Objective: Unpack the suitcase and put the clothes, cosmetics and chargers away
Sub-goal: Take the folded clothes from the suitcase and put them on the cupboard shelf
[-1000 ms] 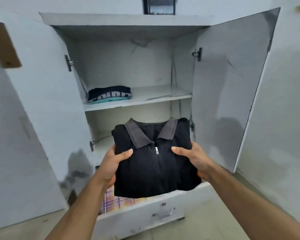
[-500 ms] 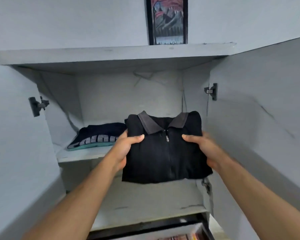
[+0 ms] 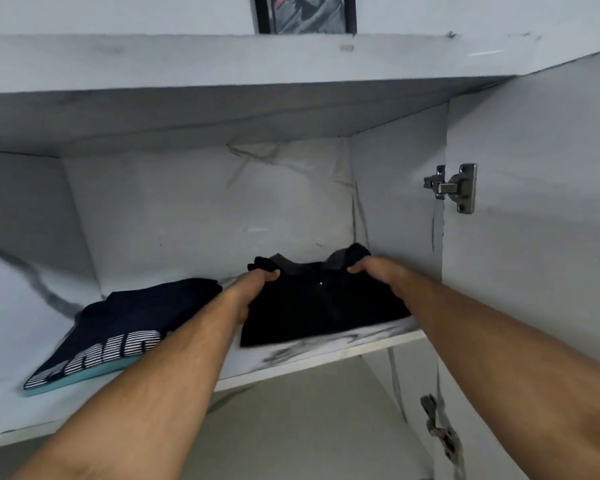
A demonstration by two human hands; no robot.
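Observation:
A folded black zip-collar shirt (image 3: 321,306) lies on the right part of the cabinet's upper shelf (image 3: 326,353). My left hand (image 3: 253,289) grips its left edge, thumb on top. My right hand (image 3: 378,273) grips its right edge near the grey collar. Left of it on the same shelf lies a folded dark navy shirt (image 3: 125,327) with white striped lettering, on top of a teal garment. The suitcase, cosmetics and chargers are out of view.
The white marbled cabinet has a top board (image 3: 291,64) overhead, and its right door (image 3: 534,237) stands open with a metal hinge (image 3: 452,187). A lower shelf (image 3: 309,420) lies beneath. A framed picture (image 3: 305,12) stands above the cabinet.
Both hands carried the black shirt up from in front of the lower compartment and forward into the cabinet, setting it down on the upper shelf beside the navy shirt. The camera moved closer.

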